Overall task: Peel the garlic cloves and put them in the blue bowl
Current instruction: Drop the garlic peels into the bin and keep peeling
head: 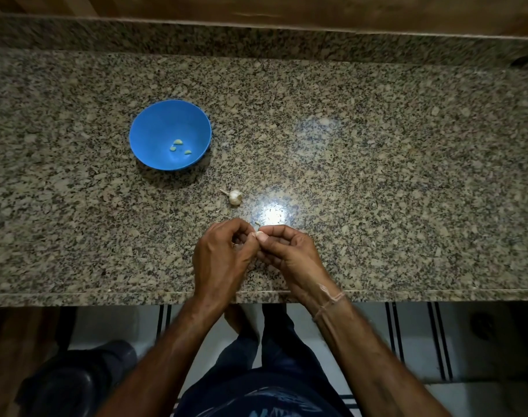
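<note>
The speckled granite counter [377, 164] ran the whole width of the room's wall side, its raised granite back ledge [256, 40] meeting brown wooden panelling [287, 7] behind. A bright light glare sat on the polished stone near the front edge. Below that edge showed pale floor tiles with dark stripes [413, 341].

The round blue plastic bowl [170, 134] stood left of the counter's middle, well back from the front edge, with three small peeled garlic cloves [178, 146] inside. A small white garlic bulb with a short stalk [234, 197] lay between the bowl and the hands — apart from both.

Close to the front edge, the left hand [223, 254] and the right hand [290, 254] met, fingers curled, together pinching a pale unpeeled garlic clove [260, 235] at their fingertips. The counter's right half lay open, bare stone to its far end.
</note>
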Demonstrator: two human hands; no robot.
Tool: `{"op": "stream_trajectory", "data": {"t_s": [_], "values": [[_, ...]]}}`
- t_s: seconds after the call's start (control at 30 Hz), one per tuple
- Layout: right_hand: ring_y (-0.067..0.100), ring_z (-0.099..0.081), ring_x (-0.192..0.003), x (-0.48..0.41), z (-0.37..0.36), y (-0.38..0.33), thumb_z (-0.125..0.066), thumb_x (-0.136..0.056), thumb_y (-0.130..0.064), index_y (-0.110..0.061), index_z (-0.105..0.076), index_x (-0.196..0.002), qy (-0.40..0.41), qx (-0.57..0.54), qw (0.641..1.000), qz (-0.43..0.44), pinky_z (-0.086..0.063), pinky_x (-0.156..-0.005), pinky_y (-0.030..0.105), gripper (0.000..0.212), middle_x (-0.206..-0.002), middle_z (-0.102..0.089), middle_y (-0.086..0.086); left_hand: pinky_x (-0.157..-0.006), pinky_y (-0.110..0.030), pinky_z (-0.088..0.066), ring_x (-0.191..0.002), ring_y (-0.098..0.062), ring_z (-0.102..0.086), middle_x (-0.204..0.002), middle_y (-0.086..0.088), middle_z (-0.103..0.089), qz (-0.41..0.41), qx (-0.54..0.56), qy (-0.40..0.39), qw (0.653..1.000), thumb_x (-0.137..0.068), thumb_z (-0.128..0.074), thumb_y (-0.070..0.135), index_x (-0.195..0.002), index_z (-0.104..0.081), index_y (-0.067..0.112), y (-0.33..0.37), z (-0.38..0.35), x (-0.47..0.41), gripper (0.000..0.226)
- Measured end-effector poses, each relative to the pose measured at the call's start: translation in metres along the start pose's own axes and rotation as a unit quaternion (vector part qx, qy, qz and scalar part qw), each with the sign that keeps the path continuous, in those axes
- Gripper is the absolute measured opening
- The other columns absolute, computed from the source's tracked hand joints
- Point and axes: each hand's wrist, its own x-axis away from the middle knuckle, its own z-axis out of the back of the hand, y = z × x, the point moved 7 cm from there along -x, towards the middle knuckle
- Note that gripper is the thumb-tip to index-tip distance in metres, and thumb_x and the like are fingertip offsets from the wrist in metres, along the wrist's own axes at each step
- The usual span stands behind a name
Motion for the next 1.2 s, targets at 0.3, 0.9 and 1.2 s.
{"op": "stream_trajectory", "data": {"t_s": [0.3,0.9,1.2], "values": [[0.033,-0.07,-0.107,-0.009,0.003,0.005,-0.077,-0.083,-0.014,-0.003,-0.072,-0.102,-0.003,-0.011,0.999,-0.03,-0.058,-0.092,0.035,0.022,-0.113,-0.074,0.023,-0.07,-0.033,-0.049,-0.083,-0.012,-0.061,-0.083,0.012,-0.064,-0.031,-0.008,-0.01,0.999,-0.092,-0.072,0.033,-0.089,-0.068,0.024,0.008,-0.004,-0.001,0.01],[0.019,-0.075,-0.084,-0.02,0.015,0.016,-0.073,-0.083,-0.004,0.0,-0.069,-0.106,-0.018,-0.126,0.985,-0.116,-0.064,-0.074,0.028,0.023,-0.096,-0.075,0.013,-0.07,-0.042,-0.06,-0.073,-0.012,-0.067,-0.075,0.008,-0.069,0.083,0.018,-0.02,0.996,-0.093,-0.071,0.025,-0.09,-0.073,0.02,-0.024,-0.009,-0.021,0.006],[0.015,-0.071,-0.076,-0.025,0.012,0.009,-0.07,-0.088,0.006,-0.005,-0.072,-0.099,-0.001,-0.111,0.992,-0.062,-0.061,-0.073,0.024,0.015,-0.094,-0.075,0.011,-0.071,-0.021,-0.056,-0.08,-0.016,-0.071,-0.082,-0.007,-0.076,0.179,0.231,-0.111,0.95,-0.098,-0.071,0.024,-0.087,-0.078,0.011,-0.026,-0.028,-0.011,0.018]]}}
